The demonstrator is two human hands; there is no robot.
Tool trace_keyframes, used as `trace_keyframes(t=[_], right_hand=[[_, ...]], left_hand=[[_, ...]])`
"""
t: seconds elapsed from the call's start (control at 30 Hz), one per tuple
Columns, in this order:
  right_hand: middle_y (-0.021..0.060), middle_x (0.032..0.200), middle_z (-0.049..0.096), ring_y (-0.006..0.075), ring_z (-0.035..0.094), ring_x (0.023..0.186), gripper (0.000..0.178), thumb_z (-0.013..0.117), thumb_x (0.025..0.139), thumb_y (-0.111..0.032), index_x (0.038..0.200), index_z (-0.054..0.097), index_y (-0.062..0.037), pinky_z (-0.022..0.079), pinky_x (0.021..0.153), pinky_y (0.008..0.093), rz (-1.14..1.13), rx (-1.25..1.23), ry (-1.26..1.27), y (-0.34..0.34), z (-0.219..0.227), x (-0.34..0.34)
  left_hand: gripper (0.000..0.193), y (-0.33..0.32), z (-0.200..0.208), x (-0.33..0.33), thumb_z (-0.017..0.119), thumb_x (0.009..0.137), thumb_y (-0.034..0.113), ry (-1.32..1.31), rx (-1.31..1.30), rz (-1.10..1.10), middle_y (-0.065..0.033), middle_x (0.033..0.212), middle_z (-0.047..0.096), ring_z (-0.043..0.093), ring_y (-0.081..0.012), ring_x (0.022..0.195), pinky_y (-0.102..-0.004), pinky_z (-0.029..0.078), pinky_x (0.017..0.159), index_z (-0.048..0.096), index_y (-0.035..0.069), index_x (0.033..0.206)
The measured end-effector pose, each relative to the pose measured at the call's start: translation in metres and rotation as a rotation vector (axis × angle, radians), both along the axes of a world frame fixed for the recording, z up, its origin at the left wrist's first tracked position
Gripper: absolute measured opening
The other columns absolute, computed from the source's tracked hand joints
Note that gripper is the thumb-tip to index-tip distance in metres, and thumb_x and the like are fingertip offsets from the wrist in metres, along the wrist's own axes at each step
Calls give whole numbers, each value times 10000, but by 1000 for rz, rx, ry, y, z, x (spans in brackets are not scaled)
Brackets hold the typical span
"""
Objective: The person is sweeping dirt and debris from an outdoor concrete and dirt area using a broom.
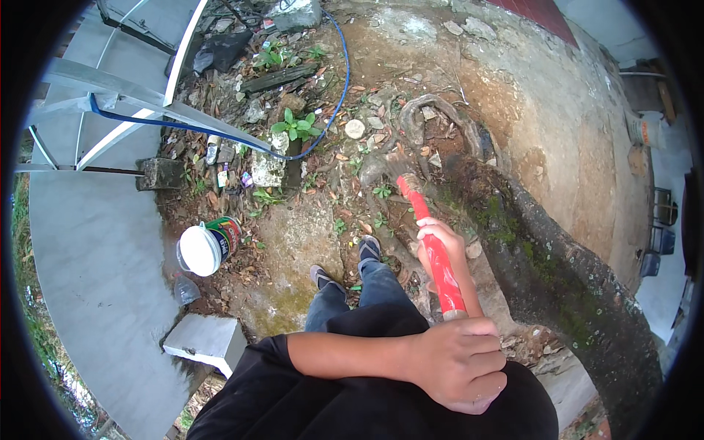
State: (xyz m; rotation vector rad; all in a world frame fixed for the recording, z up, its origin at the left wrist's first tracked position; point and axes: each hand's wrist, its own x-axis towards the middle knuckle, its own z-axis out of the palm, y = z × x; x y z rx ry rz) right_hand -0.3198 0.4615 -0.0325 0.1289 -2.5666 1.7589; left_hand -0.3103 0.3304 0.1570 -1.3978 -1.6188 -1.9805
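A tool with a red-wrapped handle [444, 276] slants from my waist down to the ground ahead. My left hand [460, 365] is closed around its near end, with the forearm crossing my body. Farther down the handle, my right hand [442, 244] is wrapped around it too. The tool's brownish far end is small and blurred against the soil, so its kind cannot be told. That end lies beside exposed tree roots [375, 170], among dry leaves and small weeds.
A mossy trunk [543, 249] lies along my right. A white-lidded bucket [200, 250] rests on its side at left, near a concrete block [206, 339]. A blue hose [345, 81] curves past a metal frame [132, 92]. Rubble and a leafy plant [296, 126] are ahead.
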Motion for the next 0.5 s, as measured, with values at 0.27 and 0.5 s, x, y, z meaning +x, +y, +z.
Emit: trace_keyframes(t=[0.27,0.5], right_hand=[[167,1059,710,245,723,933,217,693,756,97,947,674,-2,546,828,296,-279,173,175,75,-96,-71],[160,1085,717,247,723,973,216,697,753,90,933,667,-26,529,887,308,-16,80,52,26,-37,-30]], left_hand=[[204,27,-117,-55,678,751,31,-241,-98,39,-88,662,458,491,-332,598,-417,423,633,484,65,695],[213,14,-30,-22,696,777,91,-87,-12,7,-50,686,437,483,-254,589,-381,393,594,504,81,684]])
